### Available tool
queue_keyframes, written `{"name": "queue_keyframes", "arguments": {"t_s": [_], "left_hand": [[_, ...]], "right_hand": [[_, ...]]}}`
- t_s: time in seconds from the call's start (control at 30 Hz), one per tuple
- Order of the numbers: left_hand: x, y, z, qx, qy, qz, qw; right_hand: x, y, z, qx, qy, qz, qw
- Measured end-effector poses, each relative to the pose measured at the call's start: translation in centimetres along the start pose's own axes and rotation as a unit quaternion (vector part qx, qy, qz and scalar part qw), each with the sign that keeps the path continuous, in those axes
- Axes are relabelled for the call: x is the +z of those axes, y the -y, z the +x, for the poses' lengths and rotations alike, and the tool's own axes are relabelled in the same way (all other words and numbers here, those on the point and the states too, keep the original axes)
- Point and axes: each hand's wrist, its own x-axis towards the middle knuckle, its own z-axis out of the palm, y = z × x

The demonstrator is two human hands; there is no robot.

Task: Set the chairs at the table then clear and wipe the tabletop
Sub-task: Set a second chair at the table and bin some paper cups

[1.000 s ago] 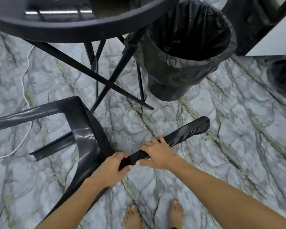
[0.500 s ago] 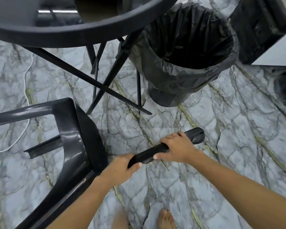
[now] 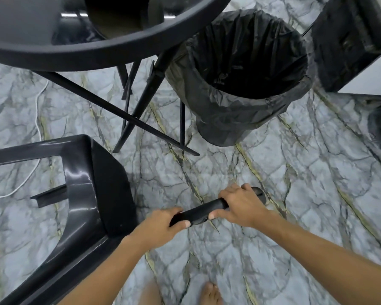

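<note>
A black plastic chair lies tipped on the marble floor at the lower left, one leg sticking out to the right. My left hand grips that leg near the seat. My right hand grips the same leg close to its free end. The round black table fills the upper left, with its thin crossed legs beneath. Something dark stands on the tabletop at the top edge; I cannot tell what.
A bin lined with a black bag stands just right of the table legs. Another dark piece of furniture is at the top right. A white cable runs over the floor at left. My bare feet are below.
My right hand has slid along the chair leg toward its free end. The chair has swung so that the leg looks shorter, and the view has shifted slightly.
</note>
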Motion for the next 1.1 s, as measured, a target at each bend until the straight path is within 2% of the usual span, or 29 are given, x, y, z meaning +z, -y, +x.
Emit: {"name": "queue_keyframes", "arguments": {"t_s": [0.13, 0.4, 0.57, 0.77, 0.87, 1.0, 1.1], "left_hand": [[-0.4, -3.5, 0.8, 0.050, 0.047, -0.017, 0.998], [-3.6, -3.6, -7.1, 0.084, -0.009, -0.024, 0.996], [-7.1, -5.1, -13.8, 0.061, -0.014, -0.033, 0.997], [-10.3, -5.7, -21.5, 0.019, -0.047, -0.059, 0.997], [-11.8, -6.8, -24.1, 0.033, -0.073, -0.070, 0.994], [-13.4, -8.0, -27.6, 0.066, -0.071, -0.081, 0.992], [-14.8, -7.7, -31.6, 0.073, -0.112, -0.104, 0.986]], "right_hand": [[-1.8, 1.6, -1.2, -0.029, -0.027, -0.024, 0.999], [-8.1, 5.9, -4.0, -0.065, -0.047, -0.018, 0.997], [-13.3, 8.4, -7.2, -0.024, -0.021, 0.040, 0.999], [-18.0, 15.7, -9.5, -0.086, 0.012, -0.011, 0.996], [-19.9, 19.2, -9.7, -0.105, 0.001, -0.028, 0.994], [-22.5, 24.8, -10.3, -0.114, 0.012, -0.069, 0.991], [-24.6, 29.0, -11.0, -0.122, 0.002, -0.067, 0.990]]}}
